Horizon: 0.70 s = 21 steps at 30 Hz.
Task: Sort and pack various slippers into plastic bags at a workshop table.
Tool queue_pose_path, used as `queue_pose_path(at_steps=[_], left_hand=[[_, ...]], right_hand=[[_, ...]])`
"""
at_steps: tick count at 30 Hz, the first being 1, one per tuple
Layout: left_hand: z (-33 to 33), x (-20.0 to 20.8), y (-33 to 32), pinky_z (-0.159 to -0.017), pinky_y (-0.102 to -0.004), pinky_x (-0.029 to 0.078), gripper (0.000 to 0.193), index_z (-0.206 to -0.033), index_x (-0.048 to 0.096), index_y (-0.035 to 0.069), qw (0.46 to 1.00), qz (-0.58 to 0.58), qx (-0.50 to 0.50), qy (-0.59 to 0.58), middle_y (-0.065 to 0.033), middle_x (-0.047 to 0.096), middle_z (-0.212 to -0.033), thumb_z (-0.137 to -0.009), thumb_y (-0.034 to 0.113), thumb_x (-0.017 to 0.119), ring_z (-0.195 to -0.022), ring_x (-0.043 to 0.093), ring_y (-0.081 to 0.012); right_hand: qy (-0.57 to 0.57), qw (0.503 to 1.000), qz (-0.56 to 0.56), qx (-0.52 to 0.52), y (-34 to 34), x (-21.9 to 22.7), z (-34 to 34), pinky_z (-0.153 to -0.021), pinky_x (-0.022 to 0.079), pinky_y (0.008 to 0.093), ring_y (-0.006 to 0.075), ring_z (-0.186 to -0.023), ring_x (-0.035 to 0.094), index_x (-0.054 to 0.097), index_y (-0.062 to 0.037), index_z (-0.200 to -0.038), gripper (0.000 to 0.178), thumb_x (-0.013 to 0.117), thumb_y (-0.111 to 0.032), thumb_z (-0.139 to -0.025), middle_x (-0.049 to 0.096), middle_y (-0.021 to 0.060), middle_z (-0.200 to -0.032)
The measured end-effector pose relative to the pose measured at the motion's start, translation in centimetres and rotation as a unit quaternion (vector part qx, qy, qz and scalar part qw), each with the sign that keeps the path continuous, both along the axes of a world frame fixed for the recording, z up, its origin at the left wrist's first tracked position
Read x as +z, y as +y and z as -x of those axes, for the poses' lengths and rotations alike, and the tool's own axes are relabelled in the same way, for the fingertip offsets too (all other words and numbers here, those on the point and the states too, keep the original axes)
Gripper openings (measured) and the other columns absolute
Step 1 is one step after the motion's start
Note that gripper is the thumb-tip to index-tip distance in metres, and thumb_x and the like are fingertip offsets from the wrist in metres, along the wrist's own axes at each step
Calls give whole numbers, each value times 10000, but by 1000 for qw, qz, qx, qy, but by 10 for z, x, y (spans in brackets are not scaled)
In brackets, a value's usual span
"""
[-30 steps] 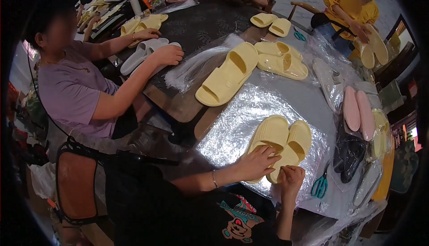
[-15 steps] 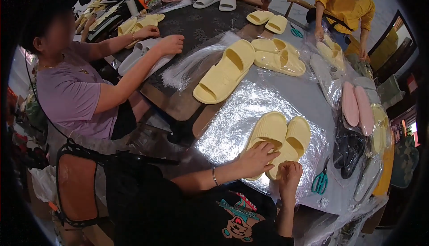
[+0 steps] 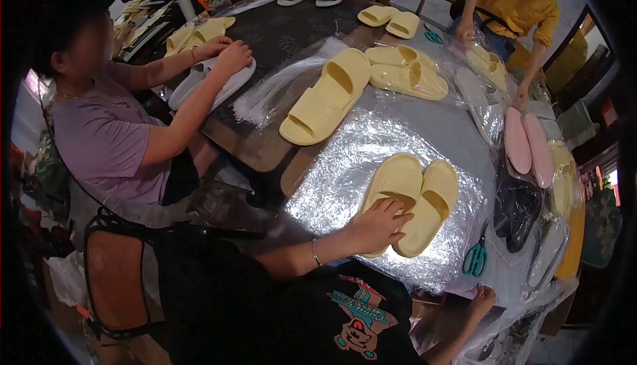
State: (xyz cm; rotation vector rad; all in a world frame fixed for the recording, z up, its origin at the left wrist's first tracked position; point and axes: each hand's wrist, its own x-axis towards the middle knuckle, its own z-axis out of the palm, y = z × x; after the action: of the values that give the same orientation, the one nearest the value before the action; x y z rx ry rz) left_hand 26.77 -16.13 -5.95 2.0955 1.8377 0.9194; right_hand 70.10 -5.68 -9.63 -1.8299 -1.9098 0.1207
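Note:
A pair of pale yellow slippers (image 3: pixel 428 226) lies side by side on a stack of shiny clear plastic bags (image 3: pixel 332 189) in front of me. My left hand (image 3: pixel 379 227), with a bracelet at the wrist, rests over the heel part of the left slipper, its fingers spread toward the other one. At the near right edge of the table is my right hand (image 3: pixel 484 299), fingers curled in at the border of the plastic; what is between them is too small to make out. Teal-handled scissors (image 3: pixel 475 257) lie just beyond it.
Bigger yellow slippers (image 3: pixel 325 100) and a bagged yellow pair (image 3: pixel 408 83) lie farther off. Bagged pink slippers (image 3: pixel 527 143) and black slippers (image 3: pixel 517 216) line the right side. A co-worker in purple (image 3: pixel 106 139) handles white slippers at left; another in yellow (image 3: pixel 511 7) works at far right.
My right hand has left the slippers and moved right to the table edge. The left hand stays on the slippers. The co-worker in yellow has reached toward the pink slippers.

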Motion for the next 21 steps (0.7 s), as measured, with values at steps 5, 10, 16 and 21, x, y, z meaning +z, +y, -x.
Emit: queue_pose_path(at_steps=[5,10,16,21], left_hand=[[1,-8,-3,-1022,-420,356,475,-1264,523,61,1000,-17,-1,-3,-157,472,-1225,-854,286,603,-1185,424,-315],[-1,-3,-2,-1019,-414,359,471,-1263,521,55,1000,-10,-6,-10,-147,471,-1219,-856,278,598,-1196,412,-303],[2,-7,-2,-1009,-421,371,460,-1252,529,56,1000,-25,-2,-4,-143,463,-1218,-854,280,590,-1178,423,-305],[0,-7,-4,-1010,-414,374,480,-1263,525,61,1000,-13,2,0,-161,485,-1202,-849,290,606,-1162,445,-323]], right_hand=[[64,997,-34,-24,4,-18,2,-696,438,412,295,-779,537,565,43,-811,143,651,-72,-812,571,165,-841],[166,983,-62,-48,7,-34,-19,-722,450,351,252,-792,539,595,39,-909,191,665,-126,-843,581,148,-884],[197,973,-62,-100,11,-39,-24,-720,457,303,171,-793,543,607,40,-946,241,664,-182,-874,595,91,-893],[244,965,-8,-92,20,-44,-37,-692,454,300,165,-766,535,599,40,-924,229,640,-181,-878,580,87,-824]])
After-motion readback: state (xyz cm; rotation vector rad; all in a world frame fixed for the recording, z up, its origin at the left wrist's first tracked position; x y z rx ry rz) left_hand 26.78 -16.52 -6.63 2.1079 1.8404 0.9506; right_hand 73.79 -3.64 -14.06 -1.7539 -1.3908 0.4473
